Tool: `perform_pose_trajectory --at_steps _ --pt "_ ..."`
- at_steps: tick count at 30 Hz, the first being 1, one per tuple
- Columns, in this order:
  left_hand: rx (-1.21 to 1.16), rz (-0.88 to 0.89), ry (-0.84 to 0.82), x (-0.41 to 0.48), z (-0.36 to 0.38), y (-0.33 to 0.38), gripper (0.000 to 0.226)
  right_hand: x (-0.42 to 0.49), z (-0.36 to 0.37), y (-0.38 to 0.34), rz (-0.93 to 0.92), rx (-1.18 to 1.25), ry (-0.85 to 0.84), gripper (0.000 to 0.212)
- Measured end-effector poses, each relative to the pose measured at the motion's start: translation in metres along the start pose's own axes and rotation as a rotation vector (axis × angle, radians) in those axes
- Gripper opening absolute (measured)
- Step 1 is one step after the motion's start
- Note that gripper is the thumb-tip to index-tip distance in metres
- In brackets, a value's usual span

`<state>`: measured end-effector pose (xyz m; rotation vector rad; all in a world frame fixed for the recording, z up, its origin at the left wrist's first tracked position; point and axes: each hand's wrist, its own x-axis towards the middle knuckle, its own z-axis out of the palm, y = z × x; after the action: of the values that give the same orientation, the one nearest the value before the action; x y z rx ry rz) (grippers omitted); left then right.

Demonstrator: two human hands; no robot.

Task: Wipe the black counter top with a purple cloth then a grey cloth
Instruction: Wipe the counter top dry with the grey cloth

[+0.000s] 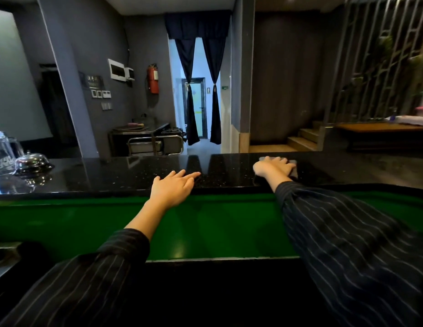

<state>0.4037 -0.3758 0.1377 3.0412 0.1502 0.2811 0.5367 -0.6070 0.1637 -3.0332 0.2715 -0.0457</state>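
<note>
**On the black counter: one hand flat on the grey cloth, the other bare**

Nearest the camera, two arms in dark pinstriped sleeves [347,244] reach forward over a green ledge [205,223] that runs below the near edge of the counter [111,175]. The left sleeve is pushed back to the forearm; the right one covers the arm to the wrist.

At the counter's near edge, the left hand [172,187] lies palm down, its grip apart: the fingers [190,176] are stretched out and rest on the polished black stone, holding nothing. To its right and a little farther in, the right hand [274,167] is spread flat, palm down, pressing on the grey cloth [292,162]. The cloth lies on the counter near its far edge, and only its rim shows past the fingertips and beside the hand. The grip is not closed around the cloth; the fingers lie open on top of it.

Well apart, at the left end of the counter, stand a clear glass pitcher [2,152] and, just beside it, a shiny metal call bell [33,161]. The stone mirrors them both.

Beyond the counter, a steel trolley [156,145] stands by the grey wall, with a red fire extinguisher [153,79] hung above it. Dark tied-back curtains [201,90] frame a bright doorway, and wooden steps [302,138] rise at the right.
</note>
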Motion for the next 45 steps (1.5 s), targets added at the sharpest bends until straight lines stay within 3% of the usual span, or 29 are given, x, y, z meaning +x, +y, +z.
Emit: perform_pose_trajectory --at_steps 4,8,10,12,15,18,24,27,34,39,42,45 --pt "-0.012 0.022 -0.007 0.003 -0.002 0.0 0.047 -0.042 -0.001 -0.042 -0.295 0.014 -0.018 0.059" --pt "-0.023 0.07 -0.067 -0.002 -0.007 -0.003 0.047 -0.081 0.001 -0.064 -0.64 -0.021 -0.066 0.068" --pt "-0.033 0.134 -0.116 -0.006 -0.011 -0.008 0.048 -0.091 -0.003 -0.047 -0.707 0.022 -0.117 0.055" --pt "-0.017 0.167 -0.111 -0.011 -0.019 -0.028 0.047 -0.09 -0.006 -0.019 -0.665 0.047 -0.127 0.049" --pt "0.114 0.039 -0.052 -0.024 -0.032 -0.099 0.047 -0.069 -0.011 0.034 -0.491 0.002 -0.059 0.05" --pt "-0.012 -0.073 -0.11 -0.043 -0.036 -0.168 0.046 -0.054 -0.005 0.051 -0.267 -0.002 0.008 0.058" --pt "-0.02 -0.011 0.012 -0.045 -0.022 -0.175 0.046 -0.082 -0.001 -0.025 0.097 -0.047 -0.008 0.061" --pt "-0.051 -0.002 0.032 -0.044 -0.021 -0.179 0.046 -0.099 0.003 -0.079 0.143 -0.037 -0.008 0.062" --pt "-0.021 0.051 0.032 -0.045 -0.018 -0.182 0.052 -0.16 0.019 -0.218 -0.129 0.033 0.069 0.061" --pt "0.055 0.204 0.017 -0.044 -0.02 -0.198 0.065 -0.202 0.04 -0.305 -0.293 0.093 0.179 0.058" --pt "-0.002 0.211 0.063 -0.048 -0.026 -0.22 0.056 -0.207 0.046 -0.314 -0.399 0.205 0.366 0.055" --pt "0.003 0.084 0.107 -0.06 -0.03 -0.271 0.051 -0.211 0.059 -0.28 -0.688 0.244 0.573 0.047"
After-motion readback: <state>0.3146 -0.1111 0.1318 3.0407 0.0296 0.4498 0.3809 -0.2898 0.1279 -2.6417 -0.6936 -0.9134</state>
